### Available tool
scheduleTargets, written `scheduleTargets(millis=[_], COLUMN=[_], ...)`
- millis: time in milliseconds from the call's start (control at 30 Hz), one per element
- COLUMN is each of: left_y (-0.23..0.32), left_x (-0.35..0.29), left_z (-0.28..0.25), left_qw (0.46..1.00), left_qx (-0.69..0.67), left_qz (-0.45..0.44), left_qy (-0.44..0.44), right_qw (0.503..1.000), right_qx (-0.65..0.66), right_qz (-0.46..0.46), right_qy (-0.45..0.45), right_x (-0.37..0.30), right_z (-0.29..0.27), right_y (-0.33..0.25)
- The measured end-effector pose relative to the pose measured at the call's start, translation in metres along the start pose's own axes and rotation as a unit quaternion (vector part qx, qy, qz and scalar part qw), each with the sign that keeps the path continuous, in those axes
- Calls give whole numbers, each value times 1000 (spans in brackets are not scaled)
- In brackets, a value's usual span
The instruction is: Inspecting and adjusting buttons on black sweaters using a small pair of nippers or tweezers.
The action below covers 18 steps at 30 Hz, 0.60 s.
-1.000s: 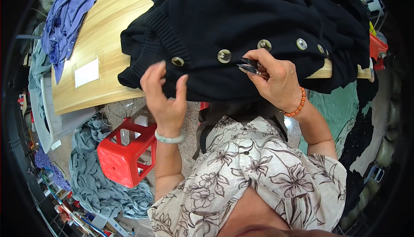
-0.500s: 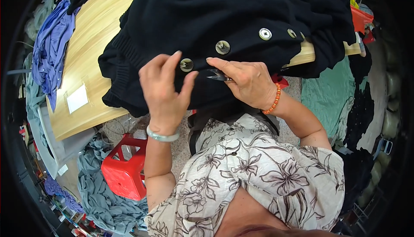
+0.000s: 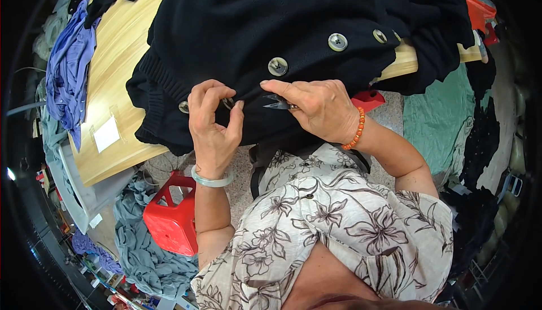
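A black knit cardigan (image 3: 243, 27) with ribbed edges lies spread over the table, a row of large marbled buttons along its near edge. My left hand (image 3: 210, 126) pinches one button (image 3: 227, 103) between thumb and index finger, tilting it on edge. Just right of it, my right hand (image 3: 326, 104) is closed around small thread snips (image 3: 278, 105). Their pointed blades face left toward the pinched button, a little apart from it. Another button (image 3: 278, 66) lies flat above the snips. Most of the snips' handle is hidden in my palm.
The wooden table (image 3: 127, 33) bears a white paper square (image 3: 106, 134). A purple garment (image 3: 72, 67) hangs over its left edge. Below stand a red plastic stool (image 3: 172, 219) and a heap of grey-green cloth (image 3: 144, 259). Green fabric (image 3: 437, 123) lies at the right.
My left hand has gone from spread fingers beside the button to pinching it. The snips have moved slightly left with my right hand. The cardigan's buttons have shifted left and slightly down in view.
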<state>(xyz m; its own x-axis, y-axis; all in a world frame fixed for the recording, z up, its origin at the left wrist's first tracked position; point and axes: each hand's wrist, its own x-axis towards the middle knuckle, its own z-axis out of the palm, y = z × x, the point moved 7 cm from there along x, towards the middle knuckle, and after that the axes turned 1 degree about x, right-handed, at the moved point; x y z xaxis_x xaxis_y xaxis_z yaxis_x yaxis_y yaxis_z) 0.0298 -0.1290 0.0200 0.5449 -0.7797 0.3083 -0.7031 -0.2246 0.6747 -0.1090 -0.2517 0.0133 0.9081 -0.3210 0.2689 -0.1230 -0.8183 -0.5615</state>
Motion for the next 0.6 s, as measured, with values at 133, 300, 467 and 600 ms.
scheduleTargets(millis=[133,300,467,600], left_y=[1,1,4,0], left_x=[0,-2,-10,-17], left_z=[-2,-2,7,8], left_qw=[1000,1000,998,996], left_qx=[-23,-21,47,34], left_qz=[-11,-20,1,10], left_qy=[1,1,52,87], right_qw=[1000,1000,1000,1000], right_qx=[6,0,-4,-8], right_qz=[-3,-2,-4,0], right_qy=[5,15,11,8], right_x=[-1,-2,-1,-2], right_z=[0,1,3,3], right_y=[1,-1,-2,-2])
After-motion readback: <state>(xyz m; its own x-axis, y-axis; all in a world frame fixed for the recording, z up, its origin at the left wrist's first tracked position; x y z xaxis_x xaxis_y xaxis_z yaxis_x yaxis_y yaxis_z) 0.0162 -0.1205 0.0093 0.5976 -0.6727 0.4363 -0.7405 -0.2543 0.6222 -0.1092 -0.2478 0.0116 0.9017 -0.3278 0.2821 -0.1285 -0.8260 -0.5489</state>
